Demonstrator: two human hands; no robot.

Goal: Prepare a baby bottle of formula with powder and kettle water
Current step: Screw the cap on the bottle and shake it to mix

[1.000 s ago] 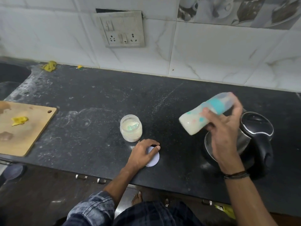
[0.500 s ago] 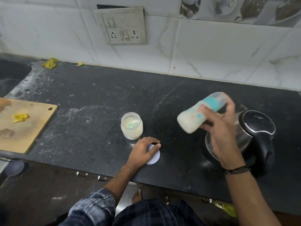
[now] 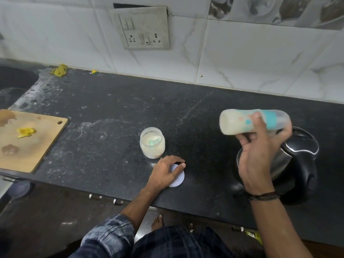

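Observation:
My right hand [image 3: 257, 153] grips the baby bottle [image 3: 236, 122], which lies nearly horizontal in the air above the kettle, its base pointing left and its teal collar and cap to the right. Milky formula fills the bottle. The bottle is motion-blurred. A steel and black kettle [image 3: 296, 157] stands on the counter under that hand. My left hand [image 3: 164, 173] rests flat on a white round lid [image 3: 178, 178] near the counter's front edge. Just behind the lid stands the open powder jar [image 3: 152, 143] with a teal scoop inside.
The black stone counter [image 3: 111, 116] is dusted with powder. A wooden cutting board [image 3: 28, 140] with yellow scraps lies at the left. A sink [image 3: 13, 81] sits at the far left. A socket panel [image 3: 143, 28] is on the tiled wall. A yellow rag [image 3: 59, 70] lies at the back.
The bottle has swung from a tilt with its cap raised to nearly level, and shifted slightly within my right hand's grip. My left hand has stayed on the lid.

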